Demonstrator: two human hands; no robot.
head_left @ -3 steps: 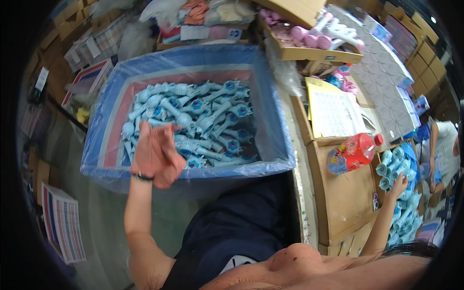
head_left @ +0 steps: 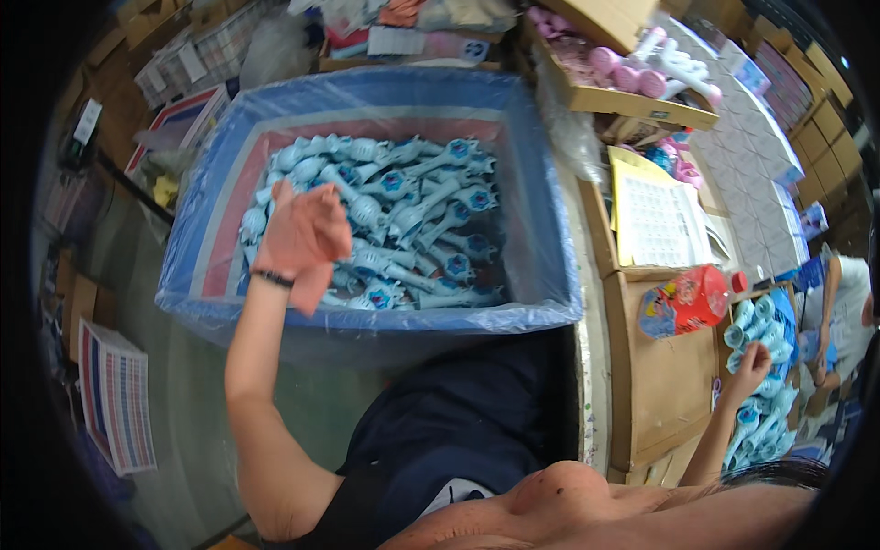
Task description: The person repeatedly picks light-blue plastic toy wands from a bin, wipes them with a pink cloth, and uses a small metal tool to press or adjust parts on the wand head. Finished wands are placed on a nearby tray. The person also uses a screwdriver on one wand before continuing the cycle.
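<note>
Left hand (head_left: pixel 301 229): above bin (head_left: pixel 440 319); fingers unclear
Right hand (head_left: pixel 753 365): near blue handles (head_left: pixel 777 417); fingers unclear
Between: red bottle (head_left: pixel 686 302), cardboard tray (head_left: pixel 674 390)

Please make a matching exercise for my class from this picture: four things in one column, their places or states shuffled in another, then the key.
1. Left hand
2. Right hand
3. Red-capped bottle
4. Pink and white pieces

A. In an open cardboard box near the top
B. Lying on its side
C. Over the large plastic-lined bin
D. By the light-blue pieces at the picture's right

Pairs: 1-C, 2-D, 3-B, 4-A
</note>
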